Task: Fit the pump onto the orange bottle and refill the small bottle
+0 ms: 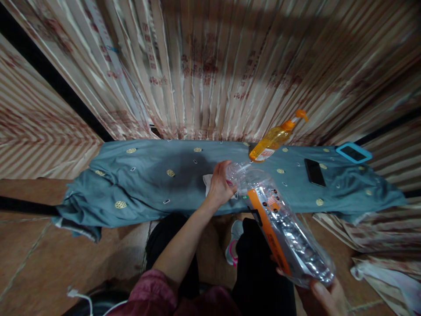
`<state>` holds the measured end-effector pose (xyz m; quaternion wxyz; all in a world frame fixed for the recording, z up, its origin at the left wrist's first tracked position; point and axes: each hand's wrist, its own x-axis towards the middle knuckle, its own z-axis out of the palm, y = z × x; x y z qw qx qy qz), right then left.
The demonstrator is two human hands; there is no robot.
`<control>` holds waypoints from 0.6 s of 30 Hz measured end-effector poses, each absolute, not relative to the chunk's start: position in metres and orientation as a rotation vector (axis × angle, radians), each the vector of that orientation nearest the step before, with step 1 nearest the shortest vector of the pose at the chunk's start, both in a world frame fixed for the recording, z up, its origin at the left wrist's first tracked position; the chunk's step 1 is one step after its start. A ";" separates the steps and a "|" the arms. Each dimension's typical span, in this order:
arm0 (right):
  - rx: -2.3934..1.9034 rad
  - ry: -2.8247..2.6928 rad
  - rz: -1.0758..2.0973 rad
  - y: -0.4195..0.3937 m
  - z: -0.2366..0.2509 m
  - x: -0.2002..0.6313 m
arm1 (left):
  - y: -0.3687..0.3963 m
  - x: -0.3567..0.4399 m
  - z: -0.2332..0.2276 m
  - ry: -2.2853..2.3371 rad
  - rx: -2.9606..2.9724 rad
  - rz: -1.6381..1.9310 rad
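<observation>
Bottle [283, 228], clear plastic with orange label, is held tilted above the cloth-covered counter [148, 184]; its base is gripped by right hand [329, 296] fingers, its neck pinched by left hand [219, 186] fingers. Orange pump bottle [274, 139] is laid nearby.

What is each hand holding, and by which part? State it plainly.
Both hands hold one clear plastic bottle: the right hand grips its base, the left hand closes around its neck at the cap end.
</observation>
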<state>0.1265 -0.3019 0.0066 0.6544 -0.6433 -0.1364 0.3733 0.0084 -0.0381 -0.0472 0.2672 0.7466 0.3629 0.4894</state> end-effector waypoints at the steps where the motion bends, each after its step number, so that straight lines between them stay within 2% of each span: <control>1: -1.455 -0.311 0.841 -0.302 0.007 0.126 | -0.038 0.008 -0.047 0.978 2.016 1.319; 18: -1.505 -0.255 0.855 -0.302 0.020 0.123 | -0.038 0.009 -0.047 0.955 2.021 1.341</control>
